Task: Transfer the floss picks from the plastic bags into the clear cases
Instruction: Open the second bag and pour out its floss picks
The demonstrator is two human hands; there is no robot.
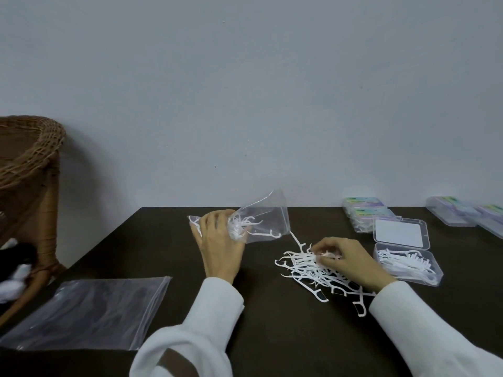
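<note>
Left hand curled round the crumpled end of a small plastic bag, mouth tipped toward the middle of the table, probably for shaking out the last few floss picks caught inside. Right hand down on the loose pile of picks, fingertips pinching a small bunch at its top, likely gathered for the open case just to the right. Pile spread mid-table, between the two hands, a few strays trailing toward the near edge by the right sleeve.

Open case partly filled, picks laid roughly lengthwise; its lid flipped back flat toward the far edge, inside empty. Beyond it, near the far edge, two shut cases with coloured labels, white picks showing through the nearer one. More shut cases toward the far right corner, contents too blurred to tell.

Large flat bag at the near left corner, seemingly empty. Wicker basket off the left edge, standing beside the table.
</note>
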